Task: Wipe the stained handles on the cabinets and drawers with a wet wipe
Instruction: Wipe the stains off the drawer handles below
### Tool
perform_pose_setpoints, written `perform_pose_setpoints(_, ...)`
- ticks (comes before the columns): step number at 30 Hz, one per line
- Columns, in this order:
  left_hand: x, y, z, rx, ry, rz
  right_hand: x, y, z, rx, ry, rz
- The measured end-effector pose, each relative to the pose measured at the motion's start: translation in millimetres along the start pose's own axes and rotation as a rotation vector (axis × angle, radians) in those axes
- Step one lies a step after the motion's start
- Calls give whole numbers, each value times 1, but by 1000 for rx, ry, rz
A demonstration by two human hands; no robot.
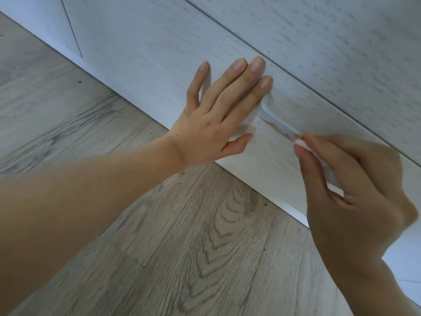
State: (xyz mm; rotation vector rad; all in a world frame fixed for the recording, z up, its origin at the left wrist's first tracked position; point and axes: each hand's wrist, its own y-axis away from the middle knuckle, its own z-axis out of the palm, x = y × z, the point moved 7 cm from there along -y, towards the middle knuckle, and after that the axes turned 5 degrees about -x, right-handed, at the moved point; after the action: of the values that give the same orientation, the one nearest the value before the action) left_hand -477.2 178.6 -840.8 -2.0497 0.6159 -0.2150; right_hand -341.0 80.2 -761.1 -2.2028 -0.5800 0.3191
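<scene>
We are low to the floor [182, 236], facing a pale wood-grain drawer [159, 53] whose front runs diagonally across the view. Our left hand [216, 117] lies flat against that front, fingers spread wide and straight, holding nothing; its fingertips reach up toward the seam with the drawer above. Just beside those fingers, the white handle [276, 120] begins, curving out from the drawer and running down to the right. Orange-brown stains show along the handle's lower edge and on the drawer surface right under it.

Our right hand [355, 192] is closed in a pinch on a folded white wipe [368, 142], thumb below and fingers above. The wipe's tip is pressed to the handle partway along, where the stains end, and a faint orange tint shows at the contact point. The rest of the handle is hidden behind this hand. The two hands are apart, with the stained stretch of handle between them.
</scene>
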Motion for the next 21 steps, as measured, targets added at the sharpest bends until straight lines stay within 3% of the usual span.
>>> perform_pose_setpoints(13,-1,-1,-3,-47,26,-5,-2,-10,2,66,-159,109)
perform_pose_setpoints(21,1,-2,-3,-44,56,-14,-11,-8,10,37,-48,-25)
